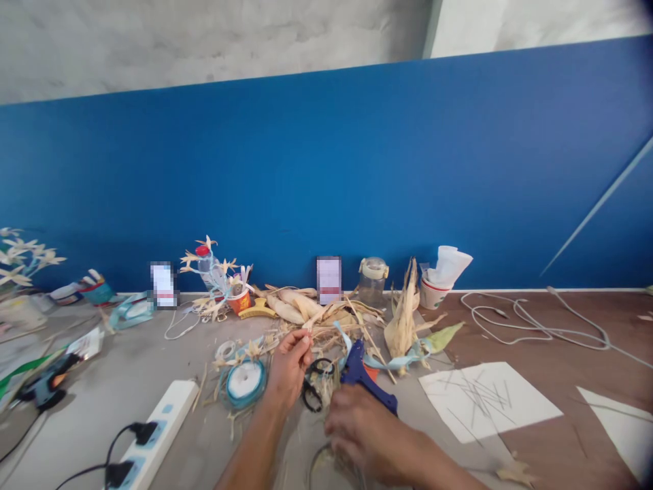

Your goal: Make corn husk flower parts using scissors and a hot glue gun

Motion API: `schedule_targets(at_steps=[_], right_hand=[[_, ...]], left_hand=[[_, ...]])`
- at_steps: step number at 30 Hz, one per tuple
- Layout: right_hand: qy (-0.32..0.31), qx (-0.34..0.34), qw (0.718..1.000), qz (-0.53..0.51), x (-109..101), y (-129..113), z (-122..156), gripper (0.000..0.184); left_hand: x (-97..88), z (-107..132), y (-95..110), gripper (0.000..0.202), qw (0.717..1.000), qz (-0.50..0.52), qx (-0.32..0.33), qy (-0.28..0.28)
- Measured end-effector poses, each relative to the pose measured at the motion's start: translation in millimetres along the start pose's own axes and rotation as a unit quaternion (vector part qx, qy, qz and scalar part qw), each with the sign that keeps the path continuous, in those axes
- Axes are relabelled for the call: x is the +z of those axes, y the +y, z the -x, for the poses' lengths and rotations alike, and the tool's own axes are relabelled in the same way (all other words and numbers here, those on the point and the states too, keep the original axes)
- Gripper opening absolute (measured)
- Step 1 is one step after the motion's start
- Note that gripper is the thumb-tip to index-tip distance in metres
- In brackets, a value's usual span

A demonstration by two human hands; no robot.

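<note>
My left hand [288, 366] is closed in a pinch on a thin strip of dried corn husk [312, 321], held above the table beside a spool of teal ribbon [245, 382]. My right hand [363, 430] is low and blurred, fingers curled over a round wire-like ring [326, 469] near the front edge. A blue glue gun [363, 376] lies just beyond my right hand, with black scissors [314, 386] between the two hands. A heap of corn husks [326, 314] lies behind them.
A white power strip [154, 427] with black plugs sits at the front left. White paper with thin wires [488, 399] lies to the right, a white cable [530, 324] beyond. Jar [372, 279], paper cup [434, 291], husk flowers [214, 272] stand along the blue wall.
</note>
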State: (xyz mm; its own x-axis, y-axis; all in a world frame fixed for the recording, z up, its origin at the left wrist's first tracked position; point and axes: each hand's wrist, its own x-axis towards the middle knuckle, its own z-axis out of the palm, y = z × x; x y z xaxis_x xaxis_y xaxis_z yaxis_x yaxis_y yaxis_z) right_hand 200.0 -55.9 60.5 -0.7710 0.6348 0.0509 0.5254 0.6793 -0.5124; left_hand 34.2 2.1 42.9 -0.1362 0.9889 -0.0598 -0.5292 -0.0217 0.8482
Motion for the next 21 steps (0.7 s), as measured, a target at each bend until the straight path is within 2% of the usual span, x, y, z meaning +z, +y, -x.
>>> schedule_targets(at_steps=[1,3,7,9,11,13,15,17,18,21], right_hand=[[-0.036,-0.06,0.997,0.018,7,-2,1,0.008],[-0.085,-0.149,0.982,0.077,27,-2,-2,0.012],[-0.063,-0.162,0.967,0.186,69,6,-13,0.026],[-0.063,-0.163,0.965,0.194,75,8,-15,0.027],[-0.079,-0.162,0.971,0.155,67,7,-13,0.029],[-0.067,-0.142,0.986,0.058,48,6,-9,0.021],[-0.02,-0.056,0.995,-0.078,27,7,-6,0.005],[-0.008,0.063,0.975,-0.212,9,10,-6,0.009],[-0.008,0.095,0.956,-0.278,3,12,-7,0.008],[-0.01,0.126,0.901,-0.416,-5,21,-11,0.004]], left_hand=[[-0.3,0,0,0.028,1.0,0.001,-0.001,0.0],[-0.7,0,-1,0.028,1.0,0.004,-0.003,0.0],[-0.8,0,0,0.027,1.0,0.007,-0.005,-0.007],[-1.1,0,-1,0.026,1.0,0.006,-0.004,-0.009],[-1.4,0,-1,0.026,1.0,0.004,-0.003,-0.007],[-1.8,-1,-2,0.026,1.0,0.006,-0.003,-0.004],[-1.8,-1,-2,0.026,1.0,0.006,-0.003,-0.004],[-1.3,-1,-1,0.026,1.0,0.005,-0.002,-0.002],[-1.0,0,-1,0.027,1.0,0.005,-0.002,0.0],[-0.3,0,0,0.027,1.0,0.003,-0.004,0.003]])
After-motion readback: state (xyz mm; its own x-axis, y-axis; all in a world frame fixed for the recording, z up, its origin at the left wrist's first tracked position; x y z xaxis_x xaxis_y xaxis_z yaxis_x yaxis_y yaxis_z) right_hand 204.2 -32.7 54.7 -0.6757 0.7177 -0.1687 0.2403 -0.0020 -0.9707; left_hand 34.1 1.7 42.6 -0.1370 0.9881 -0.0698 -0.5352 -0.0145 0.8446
